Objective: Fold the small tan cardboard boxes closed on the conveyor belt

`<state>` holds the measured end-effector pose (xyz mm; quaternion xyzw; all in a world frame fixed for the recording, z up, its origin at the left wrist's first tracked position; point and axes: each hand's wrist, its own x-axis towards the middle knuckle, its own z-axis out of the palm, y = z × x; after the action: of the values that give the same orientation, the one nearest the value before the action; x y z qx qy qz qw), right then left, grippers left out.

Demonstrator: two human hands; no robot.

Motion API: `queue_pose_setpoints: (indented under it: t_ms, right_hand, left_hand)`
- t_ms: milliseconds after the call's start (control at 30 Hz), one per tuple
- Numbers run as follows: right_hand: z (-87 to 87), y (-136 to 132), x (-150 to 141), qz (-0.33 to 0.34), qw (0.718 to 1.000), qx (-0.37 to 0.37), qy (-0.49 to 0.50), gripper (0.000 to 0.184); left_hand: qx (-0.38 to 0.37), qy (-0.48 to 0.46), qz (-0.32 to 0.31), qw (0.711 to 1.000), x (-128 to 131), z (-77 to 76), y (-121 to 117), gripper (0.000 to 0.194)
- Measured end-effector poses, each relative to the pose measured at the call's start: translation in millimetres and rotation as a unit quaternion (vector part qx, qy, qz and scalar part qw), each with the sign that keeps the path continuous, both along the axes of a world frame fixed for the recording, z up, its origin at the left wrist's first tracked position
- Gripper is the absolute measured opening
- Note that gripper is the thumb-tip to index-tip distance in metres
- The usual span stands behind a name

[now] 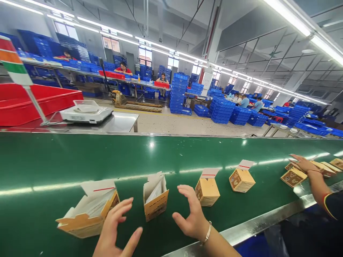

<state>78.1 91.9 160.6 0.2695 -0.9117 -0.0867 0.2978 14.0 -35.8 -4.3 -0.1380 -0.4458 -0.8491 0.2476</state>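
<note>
My left hand (118,228) is open, fingers apart, beside the right end of a wide open carton (85,225) packed with thin white packets; I cannot tell whether they touch. Between my two hands stands a smaller open box (157,207), its white flap up and white packets inside. My right hand (191,214), with a bracelet at the wrist, is also open and holds nothing, a short gap from that box. Just beyond it sit a tan box (210,192) and another tan box (242,180), each with a raised white flap marked by a red line.
All boxes lie on a green conveyor belt (120,153) with a metal edge (249,228). At right, a co-worker's hand (304,165) reaches over several boxes (293,177). Across the belt are a white scale (87,113) and a red tray (61,101). Blue crates (179,94) stand behind.
</note>
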Motion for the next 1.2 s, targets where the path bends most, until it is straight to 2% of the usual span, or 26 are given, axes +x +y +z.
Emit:
queue_pose_setpoints:
  t_ms: [67,100,133,200,267,333,367,433,533,567,633,700,767,800,867,933,1000,1033,1133,1200]
  right_hand:
    - [-11.3,-11,-13,-0.017,0.998,0.006,0.055,0.063]
    - [-22.2,-16,-17,-0.04,0.994,0.01,0.105,0.069]
    - [-36.5,-21,-17,-0.067,0.985,0.012,0.157,0.071]
    - [-71.8,-28,-10,-0.118,0.967,0.025,0.224,0.067]
    - [-106.5,-28,1,-0.122,0.966,0.041,0.223,0.061]
    - [-128.0,-21,11,-0.152,0.964,0.058,0.209,0.063]
    - [-131.0,-16,14,-0.162,0.963,0.06,0.206,0.064]
    - [-121.1,-5,19,-0.165,0.964,0.058,0.2,0.064]
    - [-83.1,6,25,-0.168,0.963,0.084,0.195,0.064]
    - [-70.5,8,26,-0.173,0.959,0.101,0.201,0.064]
    - [-52.5,9,29,-0.167,0.956,0.117,0.211,0.065]
    - [-45.7,11,31,-0.174,0.948,0.14,0.226,0.066]
    - [-45.0,17,34,-0.231,0.926,0.172,0.246,0.069]
    - [-44.5,21,36,-0.267,0.912,0.18,0.253,0.072]
    - [-39.2,31,39,-0.313,0.902,0.175,0.242,0.076]
    - [-26.8,40,41,-0.32,0.918,0.141,0.186,0.074]
    - [-10.7,45,40,-0.328,0.937,0.085,0.089,0.065]
    - [-3.2,46,39,-0.334,0.94,0.052,0.036,0.061]
    - [7.6,44,37,-0.325,0.943,-0.04,-0.061,0.056]
    - [3.6,43,36,-0.285,0.951,-0.119,-0.029,0.049]
  left_hand:
    - [-0.044,-0.02,-0.065,0.997,-26,2.0,12,0.064]
    - [-0.035,-0.03,-0.13,0.99,-38,5.8,19,0.079]
    - [-0.009,-0.039,-0.209,0.977,-46,11.2,26,0.095]
    - [0.08,-0.063,-0.354,0.93,-56,25.0,36,0.117]
    - [0.153,-0.09,-0.416,0.892,-56,37.8,42,0.123]
    - [0.153,-0.104,-0.42,0.888,-52,44.4,43,0.113]
    - [0.13,-0.101,-0.413,0.896,-51,44.9,43,0.102]
    - [0.087,-0.097,-0.371,0.919,-51,42.4,44,0.082]
    - [0.091,-0.1,-0.292,0.947,-58,40.5,49,0.078]
    - [0.095,-0.094,-0.301,0.944,-61,42.5,52,0.08]
    - [0.092,-0.068,-0.378,0.919,-63,50.2,60,0.091]
    - [0.078,-0.025,-0.455,0.887,-61,59.0,70,0.094]
    - [0.064,0.032,-0.472,0.879,-53,63.6,79,0.092]
    - [0.057,0.067,-0.456,0.885,-48,63.6,84,0.085]
    - [0.031,0.156,-0.367,0.917,-38,60.0,89,0.065]
    - [-0.016,0.248,-0.234,0.94,-32,55.9,91,0.046]
    - [-0.068,0.317,-0.13,0.937,-29,56.0,88,0.038]
    - [-0.088,0.336,-0.105,0.932,-28,58.0,87,0.037]
    - [-0.116,0.338,-0.109,0.928,-22,69.6,86,0.043]
    - [-0.117,0.284,-0.147,0.94,-15,79.3,89,0.046]
